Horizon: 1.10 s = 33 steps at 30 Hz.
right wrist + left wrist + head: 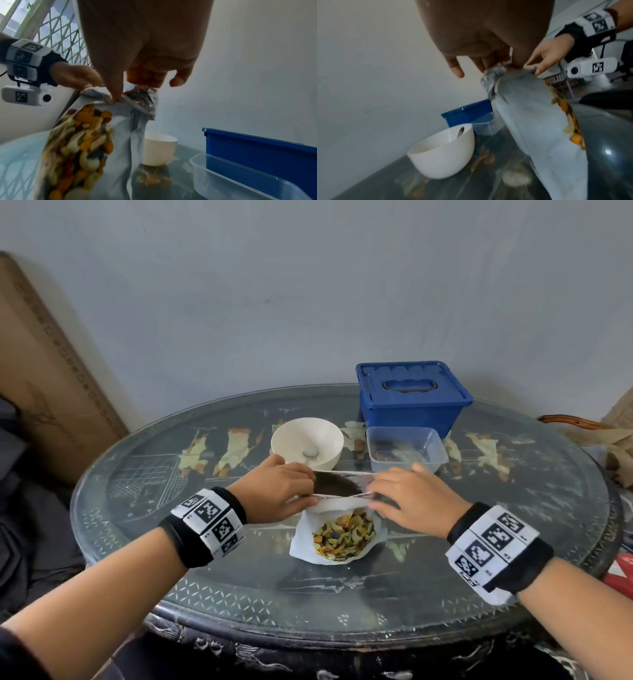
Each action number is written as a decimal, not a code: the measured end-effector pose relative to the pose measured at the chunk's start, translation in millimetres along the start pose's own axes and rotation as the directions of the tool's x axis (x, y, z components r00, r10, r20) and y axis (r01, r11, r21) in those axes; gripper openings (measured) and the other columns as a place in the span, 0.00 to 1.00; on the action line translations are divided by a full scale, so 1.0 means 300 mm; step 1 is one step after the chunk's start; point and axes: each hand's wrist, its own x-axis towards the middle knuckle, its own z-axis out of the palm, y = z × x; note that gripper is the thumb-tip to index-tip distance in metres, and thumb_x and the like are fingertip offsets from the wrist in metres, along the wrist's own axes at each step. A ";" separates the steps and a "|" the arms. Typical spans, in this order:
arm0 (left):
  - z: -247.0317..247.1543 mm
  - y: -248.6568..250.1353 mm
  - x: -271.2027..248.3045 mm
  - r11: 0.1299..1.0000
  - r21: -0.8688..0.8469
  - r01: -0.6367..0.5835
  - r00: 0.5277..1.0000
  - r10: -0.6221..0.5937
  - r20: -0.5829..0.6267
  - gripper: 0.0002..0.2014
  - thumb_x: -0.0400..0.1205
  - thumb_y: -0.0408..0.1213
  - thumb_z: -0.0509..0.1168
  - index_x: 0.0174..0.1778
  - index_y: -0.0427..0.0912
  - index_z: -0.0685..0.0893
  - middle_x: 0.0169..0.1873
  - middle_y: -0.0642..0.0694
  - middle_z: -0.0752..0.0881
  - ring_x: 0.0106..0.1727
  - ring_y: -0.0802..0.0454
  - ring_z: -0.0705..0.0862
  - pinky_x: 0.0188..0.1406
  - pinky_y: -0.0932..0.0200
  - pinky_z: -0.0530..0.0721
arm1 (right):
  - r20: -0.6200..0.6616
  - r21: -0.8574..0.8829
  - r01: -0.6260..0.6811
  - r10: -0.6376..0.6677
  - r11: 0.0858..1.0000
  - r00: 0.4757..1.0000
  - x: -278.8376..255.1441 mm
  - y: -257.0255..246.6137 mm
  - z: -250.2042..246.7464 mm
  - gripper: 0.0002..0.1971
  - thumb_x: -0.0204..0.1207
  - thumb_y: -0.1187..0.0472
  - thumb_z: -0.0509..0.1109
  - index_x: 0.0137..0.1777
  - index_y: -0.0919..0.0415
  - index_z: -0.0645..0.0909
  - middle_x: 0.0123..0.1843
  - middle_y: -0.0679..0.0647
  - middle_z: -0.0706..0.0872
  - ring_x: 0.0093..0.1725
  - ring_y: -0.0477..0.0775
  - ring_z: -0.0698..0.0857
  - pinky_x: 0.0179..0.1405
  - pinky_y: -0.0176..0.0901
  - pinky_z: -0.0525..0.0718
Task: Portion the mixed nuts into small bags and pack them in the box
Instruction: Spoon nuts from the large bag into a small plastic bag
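A white foil-lined bag of mixed nuts (339, 534) stands on the round table, its printed front showing nuts. Its mouth (337, 484) gapes wide. My left hand (289, 491) pinches the left end of the mouth. My right hand (407, 498) pinches the right end. In the left wrist view the bag (537, 121) hangs below my left fingers (489, 63). The right wrist view shows my thumb on the crumpled foil rim of the bag (120, 121). A blue lidded box (411, 397) stands at the back right.
A white bowl (306, 441) with a spoon in it sits just behind the bag. A clear plastic container (406, 448) stands in front of the blue box. The glass-topped table (239, 594) has a curved near edge. Cardboard (44, 371) leans at the left.
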 end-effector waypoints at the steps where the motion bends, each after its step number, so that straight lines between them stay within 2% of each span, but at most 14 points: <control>1: 0.017 -0.016 -0.018 1.000 0.006 -0.012 0.997 0.012 -0.074 0.27 0.86 0.56 0.43 0.39 0.47 0.84 0.43 0.53 0.88 0.58 0.56 0.80 0.52 0.53 0.75 | -0.038 0.009 0.013 -0.013 1.000 0.999 -0.008 -0.001 0.014 0.15 0.82 0.47 0.59 0.62 0.51 0.80 0.62 0.45 0.83 0.61 0.48 0.80 0.51 0.45 0.68; 4: 0.019 -0.018 -0.029 0.999 -0.034 -0.020 0.998 0.018 -0.062 0.26 0.86 0.55 0.44 0.38 0.47 0.84 0.42 0.53 0.88 0.59 0.57 0.80 0.55 0.55 0.75 | -0.075 -0.006 0.004 -0.004 1.000 0.997 -0.015 -0.018 0.027 0.14 0.80 0.49 0.63 0.59 0.53 0.82 0.57 0.47 0.86 0.55 0.50 0.83 0.44 0.44 0.65; 9: -0.006 -0.004 -0.026 0.999 -0.048 -0.014 0.999 0.012 -0.038 0.23 0.84 0.53 0.48 0.44 0.46 0.87 0.42 0.52 0.89 0.57 0.52 0.85 0.55 0.46 0.80 | 0.007 -0.031 -0.056 0.056 0.998 0.998 -0.003 -0.046 -0.013 0.21 0.83 0.42 0.52 0.65 0.50 0.79 0.63 0.43 0.82 0.61 0.46 0.78 0.54 0.46 0.65; 11: -0.033 0.032 -0.005 0.999 0.012 -0.048 0.998 0.048 -0.036 0.19 0.79 0.48 0.53 0.49 0.44 0.88 0.41 0.49 0.89 0.48 0.48 0.87 0.49 0.48 0.84 | -0.009 -0.006 -0.001 0.001 1.000 1.000 0.009 -0.059 -0.045 0.23 0.82 0.44 0.49 0.58 0.51 0.84 0.55 0.45 0.85 0.55 0.49 0.81 0.52 0.48 0.67; 13: -0.061 0.075 0.034 0.991 -0.001 -0.133 0.991 0.133 0.003 0.21 0.75 0.46 0.53 0.50 0.40 0.87 0.42 0.44 0.87 0.42 0.45 0.84 0.44 0.53 0.85 | -0.034 -0.010 0.130 -0.130 0.991 0.991 0.034 -0.080 -0.072 0.24 0.79 0.48 0.48 0.45 0.55 0.87 0.43 0.48 0.87 0.46 0.52 0.83 0.46 0.48 0.71; 15: -0.086 0.117 0.073 0.981 -0.178 -0.082 0.974 0.116 0.192 0.25 0.72 0.49 0.50 0.49 0.36 0.84 0.44 0.41 0.85 0.43 0.44 0.81 0.47 0.53 0.83 | 0.047 0.022 0.216 -0.216 0.976 0.975 0.068 -0.097 -0.100 0.21 0.82 0.52 0.53 0.43 0.59 0.86 0.42 0.53 0.86 0.44 0.54 0.82 0.45 0.48 0.76; 16: -0.095 0.129 0.090 0.971 -0.238 0.025 0.935 0.061 0.349 0.26 0.71 0.52 0.48 0.48 0.36 0.82 0.44 0.41 0.83 0.44 0.44 0.80 0.50 0.53 0.82 | 0.137 0.064 0.204 -0.211 0.977 0.968 0.081 -0.099 -0.106 0.20 0.83 0.53 0.55 0.44 0.62 0.86 0.43 0.55 0.86 0.44 0.55 0.82 0.44 0.47 0.77; 18: -0.102 0.129 0.119 0.958 -0.191 0.214 0.812 -0.066 0.580 0.28 0.71 0.57 0.48 0.51 0.37 0.79 0.48 0.41 0.83 0.47 0.45 0.80 0.55 0.51 0.81 | 0.262 0.102 0.110 -0.134 0.989 0.956 0.105 -0.090 -0.111 0.20 0.83 0.52 0.56 0.43 0.63 0.84 0.41 0.58 0.86 0.40 0.55 0.82 0.39 0.43 0.75; 20: -0.112 0.119 0.141 0.942 -0.103 0.321 0.715 -0.169 0.678 0.26 0.80 0.55 0.50 0.56 0.36 0.79 0.54 0.39 0.83 0.50 0.46 0.80 0.55 0.56 0.78 | 0.332 0.151 -0.008 -0.043 0.988 0.942 0.114 -0.073 -0.113 0.20 0.83 0.49 0.56 0.45 0.62 0.84 0.41 0.59 0.87 0.38 0.54 0.82 0.37 0.41 0.74; 23: -0.122 0.109 0.172 0.942 -0.044 0.332 0.669 -0.202 0.715 0.20 0.86 0.46 0.50 0.56 0.34 0.81 0.49 0.39 0.83 0.45 0.48 0.76 0.47 0.59 0.71 | 0.470 0.144 -0.061 -0.014 0.988 0.883 0.121 -0.063 -0.119 0.17 0.83 0.52 0.56 0.53 0.60 0.84 0.46 0.59 0.87 0.44 0.56 0.82 0.43 0.43 0.77; 25: -0.126 0.107 0.174 0.956 -0.030 0.292 0.668 -0.182 0.722 0.20 0.87 0.45 0.50 0.54 0.33 0.81 0.43 0.42 0.80 0.42 0.48 0.75 0.44 0.60 0.69 | 0.518 0.137 -0.053 -0.026 0.989 0.855 0.128 -0.063 -0.127 0.15 0.83 0.58 0.57 0.54 0.62 0.84 0.48 0.60 0.87 0.44 0.56 0.81 0.43 0.43 0.76; 27: -0.118 0.095 0.162 0.958 -0.052 0.282 0.693 -0.166 0.701 0.18 0.87 0.45 0.52 0.54 0.34 0.81 0.43 0.44 0.79 0.41 0.49 0.74 0.44 0.61 0.68 | 0.511 0.151 -0.079 -0.009 0.985 0.860 0.129 -0.057 -0.124 0.14 0.83 0.59 0.59 0.56 0.63 0.85 0.50 0.59 0.87 0.43 0.53 0.80 0.44 0.40 0.73; 30: -0.090 0.079 0.125 0.958 -0.119 0.261 0.775 -0.135 0.618 0.15 0.86 0.44 0.56 0.56 0.37 0.80 0.50 0.42 0.83 0.44 0.50 0.76 0.47 0.62 0.71 | 0.406 0.179 -0.103 0.021 0.978 0.914 0.111 -0.060 -0.103 0.12 0.82 0.58 0.62 0.56 0.62 0.85 0.49 0.54 0.86 0.44 0.49 0.78 0.43 0.36 0.70; 33: -0.056 0.076 0.091 0.968 -0.144 0.207 0.858 -0.109 0.502 0.14 0.85 0.43 0.58 0.58 0.38 0.81 0.53 0.43 0.83 0.52 0.47 0.79 0.52 0.61 0.72 | 0.291 0.231 -0.152 0.081 0.961 0.953 0.074 -0.076 -0.067 0.06 0.81 0.58 0.64 0.43 0.56 0.80 0.40 0.52 0.81 0.41 0.51 0.79 0.39 0.40 0.70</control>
